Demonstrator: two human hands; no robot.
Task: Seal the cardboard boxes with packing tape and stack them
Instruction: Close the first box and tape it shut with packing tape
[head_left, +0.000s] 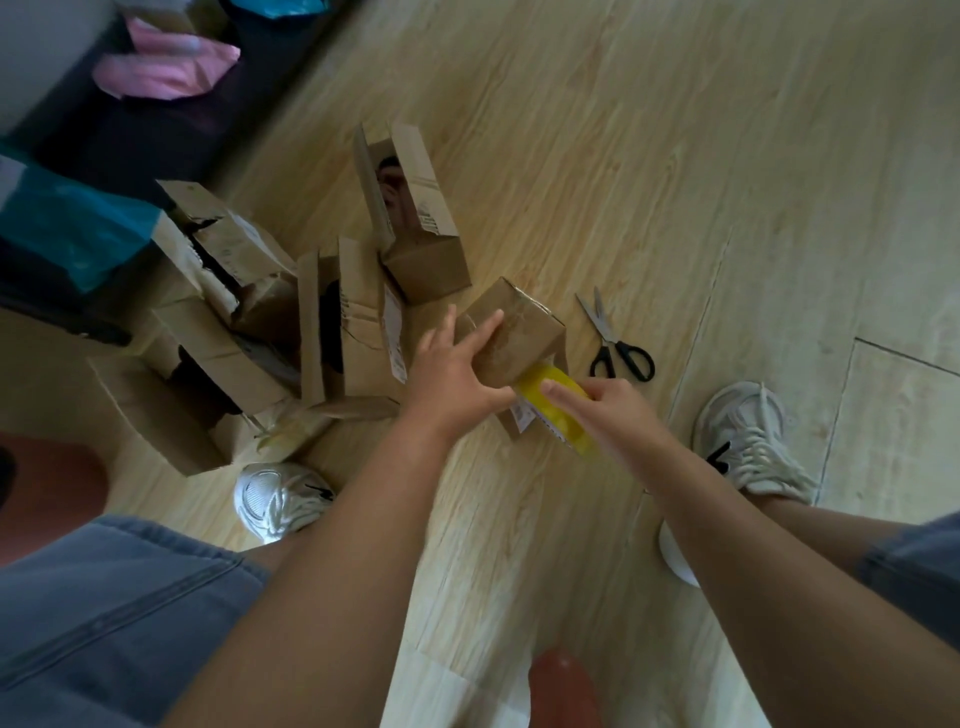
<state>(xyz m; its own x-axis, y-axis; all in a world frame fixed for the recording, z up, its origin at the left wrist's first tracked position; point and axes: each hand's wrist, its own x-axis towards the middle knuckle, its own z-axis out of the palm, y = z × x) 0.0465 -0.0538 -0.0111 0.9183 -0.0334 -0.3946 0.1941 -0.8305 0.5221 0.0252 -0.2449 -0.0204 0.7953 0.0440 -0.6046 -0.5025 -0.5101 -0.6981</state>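
No print is coming through legibly. White labels are showing on the cardboard boxes: one label (427, 214) on the tall open box (431, 273) at 12 o'clock, another (396, 332) on the middle box (362, 317), and a third (522, 417) at 9 o'clock of the tape roll (561, 415), all blurring.

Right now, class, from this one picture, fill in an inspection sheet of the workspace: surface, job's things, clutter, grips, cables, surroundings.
Surface: pale wooden plank floor.
Job's things: small closed brown cardboard box; yellow roll of packing tape at its near end; open brown cardboard boxes clustered to its left.
Clutter: black-handled scissors on the floor, right of the box.
Grips: left hand pressed flat on the box; right hand holding the tape roll.
Cables: nothing seen.
Surroundings: pink bag and teal bag at far left.
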